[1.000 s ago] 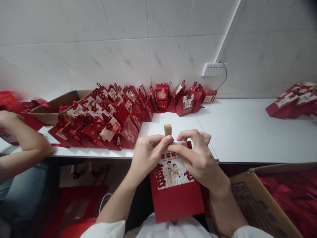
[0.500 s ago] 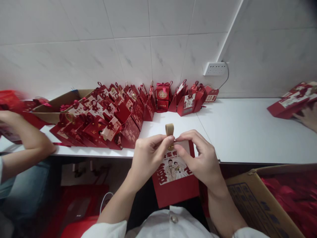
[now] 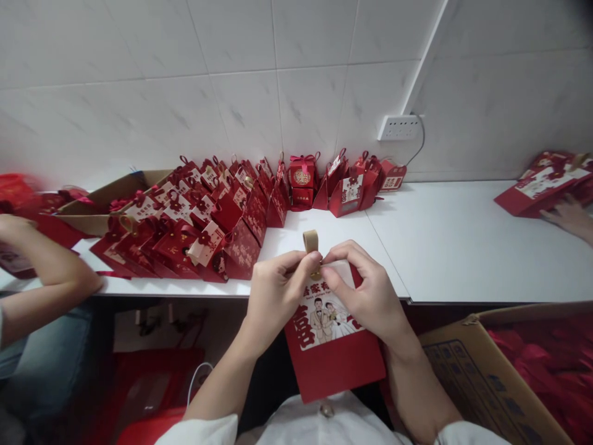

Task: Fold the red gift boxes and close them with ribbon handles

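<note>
I hold a flat red gift bag [image 3: 336, 355] with a printed bride-and-groom label over my lap, at the white table's [image 3: 463, 247] front edge. My left hand [image 3: 275, 293] and my right hand [image 3: 364, 290] both pinch its top edge, fingers closed, where a tan loop handle [image 3: 310, 241] sticks up between my fingertips. The bag's top is partly hidden by my fingers.
Several finished red gift bags [image 3: 204, 216] stand packed on the table toward the wall, beside an open cardboard box [image 3: 99, 204]. Another cardboard box [image 3: 491, 377] of red material sits at my lower right. One person's arm [image 3: 41, 278] works at left, another person's hand [image 3: 567, 216] touches red bags [image 3: 537, 185] at right.
The bag has tilted and shifted slightly in my hands while my fingers keep working at its top. The hand at the far right has slid further in along the table.
</note>
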The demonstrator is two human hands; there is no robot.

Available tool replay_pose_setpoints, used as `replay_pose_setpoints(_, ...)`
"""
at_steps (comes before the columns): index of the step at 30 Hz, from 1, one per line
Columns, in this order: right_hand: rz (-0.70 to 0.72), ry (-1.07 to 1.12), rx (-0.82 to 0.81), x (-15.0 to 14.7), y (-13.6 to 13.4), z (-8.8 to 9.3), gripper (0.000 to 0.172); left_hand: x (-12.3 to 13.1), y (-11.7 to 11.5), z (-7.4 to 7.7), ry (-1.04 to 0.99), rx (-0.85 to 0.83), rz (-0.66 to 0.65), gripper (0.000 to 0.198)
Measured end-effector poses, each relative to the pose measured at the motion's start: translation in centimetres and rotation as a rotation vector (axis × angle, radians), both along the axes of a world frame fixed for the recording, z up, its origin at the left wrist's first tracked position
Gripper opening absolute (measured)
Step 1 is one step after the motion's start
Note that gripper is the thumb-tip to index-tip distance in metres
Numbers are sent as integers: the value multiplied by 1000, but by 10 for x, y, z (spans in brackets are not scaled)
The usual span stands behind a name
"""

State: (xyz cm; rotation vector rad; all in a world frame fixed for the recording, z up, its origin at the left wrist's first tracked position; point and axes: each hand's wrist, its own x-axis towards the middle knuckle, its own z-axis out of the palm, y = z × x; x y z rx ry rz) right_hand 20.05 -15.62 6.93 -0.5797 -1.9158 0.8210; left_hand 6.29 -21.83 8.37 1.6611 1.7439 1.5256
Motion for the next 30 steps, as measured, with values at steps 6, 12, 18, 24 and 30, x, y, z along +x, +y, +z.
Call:
replay_pose_setpoints(6, 35, -61, -197, 0, 0, -1, 7, -5, 3, -3, -60, -68, -51, 28)
replay_pose_setpoints(12, -22, -12, -202, 0, 0, -6, 7, -14, 0, -9, -29, -202, -173, 22)
replay_pose_setpoints(18, 19, -11, -266, -1, 0, -6, 9, -14, -2, -16, -37, -178, -158, 27)
replay_pose_setpoints(24, 313, 170, -550, 15, 3, -20, 40, -18, 0, -14, -117, -182, -131, 25)
replay_pose_setpoints(30, 379, -103, -480, 42, -6, -35, 43, -25, 7, -7, -178, -123, -88, 20)
